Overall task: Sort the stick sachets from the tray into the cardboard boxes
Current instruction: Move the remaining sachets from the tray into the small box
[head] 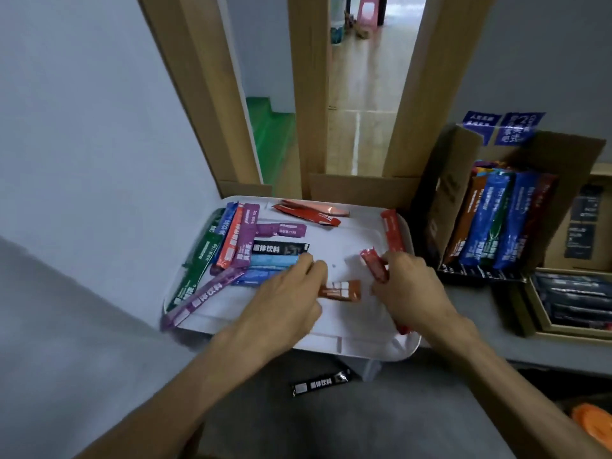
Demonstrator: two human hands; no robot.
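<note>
The right hand (409,286) was clasped round a red sachet (373,266) over the tray (351,236). The left hand's (288,293) hold could not be told. Matching reds should be gathered before being carried to the cardboard box (460,154).

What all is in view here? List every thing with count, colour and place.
tray: one, white, table centre
loose sachets: many, green, purple, blue, black, red, on tray
orange-brown sachet: one, tray centre, partly under left hand
black sachet: one, below the tray's near edge
open box: one, brown cardboard, right of tray, holding upright sachets, mostly blue
flat box: one, near right, dark sachets inside
stickers: two, blue, wall
left hand: over tray centre; grip unclear
right hand: grips red sachet
</note>
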